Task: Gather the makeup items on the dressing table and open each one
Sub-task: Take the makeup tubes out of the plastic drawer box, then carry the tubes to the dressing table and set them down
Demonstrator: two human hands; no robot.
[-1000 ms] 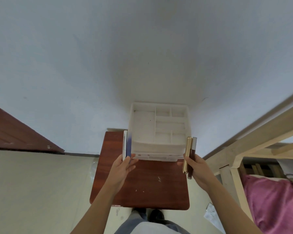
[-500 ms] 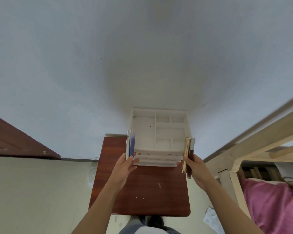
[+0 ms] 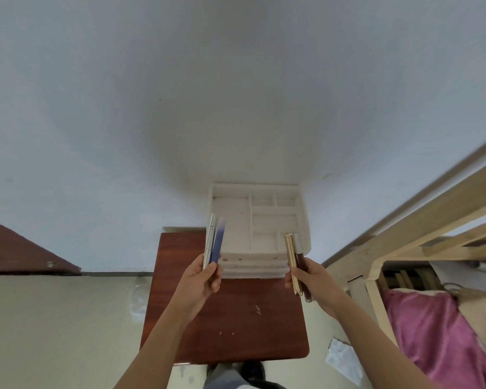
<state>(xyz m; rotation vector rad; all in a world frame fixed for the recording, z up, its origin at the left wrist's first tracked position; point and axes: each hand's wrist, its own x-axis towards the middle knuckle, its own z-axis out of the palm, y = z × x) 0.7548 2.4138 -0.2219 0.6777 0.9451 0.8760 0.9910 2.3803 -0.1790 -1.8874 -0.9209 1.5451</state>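
My left hand (image 3: 201,279) grips two slim makeup tubes upright: a white one (image 3: 209,241) and a blue one (image 3: 218,240) that fades to white at the top. My right hand (image 3: 312,277) grips two more: a gold tube (image 3: 291,258) and a dark brown tube with a silver cap (image 3: 300,258). Both hands hover over the back half of the small reddish-brown dressing table (image 3: 236,315), at either side of a white organiser (image 3: 260,217) with open top compartments and stacked drawers. All the tubes look capped.
The organiser stands against a pale wall at the table's back edge. A wooden bed frame (image 3: 404,237) with a pink cloth (image 3: 432,338) lies to the right. Crumpled paper (image 3: 344,359) lies on the floor. A dark wooden door edge (image 3: 17,254) shows at left.
Both hands have lifted slightly and drawn back from the organiser, still holding their tubes. The camera has tilted up a little.
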